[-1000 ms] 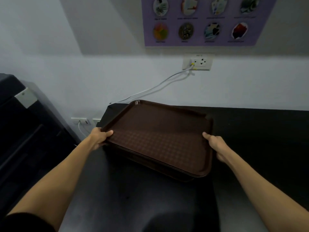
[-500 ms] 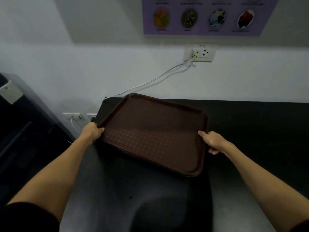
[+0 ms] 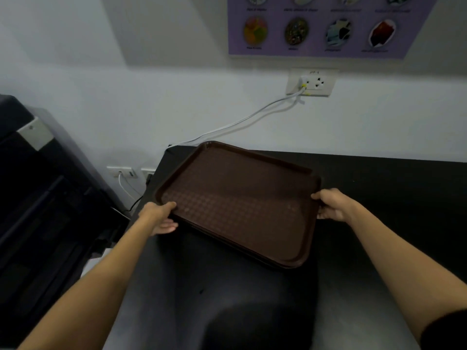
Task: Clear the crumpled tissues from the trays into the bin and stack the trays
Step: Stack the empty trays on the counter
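A stack of dark brown trays (image 3: pixel 240 205) sits at the left end of a black table (image 3: pixel 391 193), turned at an angle. The top tray holds nothing. My left hand (image 3: pixel 159 218) grips the stack's near left edge, thumb on the rim and fingers underneath. My right hand (image 3: pixel 331 204) grips the right edge, thumb on the rim. No tissues or bin can be seen.
A black cabinet (image 3: pixel 38 198) stands to the left of the table. White cables (image 3: pixel 240 122) run from a wall socket (image 3: pixel 312 83) down behind the table's far left corner. A purple poster (image 3: pixel 323 26) hangs on the wall above.
Both hands kept hold of the stack, which came down from a tilted lift onto the table. My left hand's fingers now show beneath the edge.
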Available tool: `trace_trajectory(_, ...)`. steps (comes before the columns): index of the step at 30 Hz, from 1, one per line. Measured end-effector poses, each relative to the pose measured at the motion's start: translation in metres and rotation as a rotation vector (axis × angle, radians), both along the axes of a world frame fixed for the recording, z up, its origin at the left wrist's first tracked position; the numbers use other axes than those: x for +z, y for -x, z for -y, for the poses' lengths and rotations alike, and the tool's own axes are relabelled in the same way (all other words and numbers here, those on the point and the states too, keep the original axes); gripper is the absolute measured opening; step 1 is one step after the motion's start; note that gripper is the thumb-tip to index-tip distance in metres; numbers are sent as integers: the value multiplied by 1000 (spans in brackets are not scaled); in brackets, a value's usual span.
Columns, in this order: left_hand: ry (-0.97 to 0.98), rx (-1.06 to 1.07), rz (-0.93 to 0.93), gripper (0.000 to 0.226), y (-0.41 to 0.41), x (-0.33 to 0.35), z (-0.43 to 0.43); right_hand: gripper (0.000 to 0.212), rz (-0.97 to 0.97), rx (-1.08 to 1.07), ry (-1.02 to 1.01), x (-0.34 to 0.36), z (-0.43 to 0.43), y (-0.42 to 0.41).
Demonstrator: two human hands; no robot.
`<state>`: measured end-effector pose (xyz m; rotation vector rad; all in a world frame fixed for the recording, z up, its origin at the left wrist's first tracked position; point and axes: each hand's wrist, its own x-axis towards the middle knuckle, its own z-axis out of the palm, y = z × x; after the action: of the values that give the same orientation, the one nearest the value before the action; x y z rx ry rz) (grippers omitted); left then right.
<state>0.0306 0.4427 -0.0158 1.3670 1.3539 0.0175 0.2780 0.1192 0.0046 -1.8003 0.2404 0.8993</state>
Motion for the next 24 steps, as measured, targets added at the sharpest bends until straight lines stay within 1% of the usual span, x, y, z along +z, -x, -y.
trace_trajectory(2,81,9,58,45,-2,-7,16,31,-88,81,-2,1,5,4)
trace_trajectory(4,60,26,83,48,-4,-13,26,33,-179,205,21,3,11,9)
trace_trajectory(6,1,34,95,51,-4,-17,24,38,-223,347,119,10,13,14)
trace_trajectory(7,-15,38,100,49,-3,-18,20,39,-198,409,219,17,13,15)
trace_trajectory(8,-37,44,96,48,-2,-18,17,39,-116,459,358,23,12,13)
trace_trajectory(10,-100,69,66,48,-2,-18,11,38,172,508,635,34,5,5)
trace_trajectory(12,-158,97,29,48,-2,-15,9,34,484,513,800,41,-4,-3)
trace_trajectory(13,-172,109,24,48,-1,-15,9,35,595,538,817,42,-8,-6)
trace_trajectory(14,-177,111,24,48,2,-15,9,38,655,587,792,42,-13,-8)
trace_trajectory(15,-180,101,26,48,5,-13,10,43,675,646,740,41,-17,-8)
trace_trajectory(18,-166,73,76,53,23,-2,33,58,601,726,612,24,-26,-5)
trace_trajectory(20,-90,89,126,59,36,0,66,55,555,720,578,9,-29,1)
trace_trajectory(22,-22,41,128,63,44,-1,101,45,583,666,509,-3,-31,6)
trace_trajectory(24,-11,7,123,64,44,-4,123,40,614,627,468,-6,-31,9)
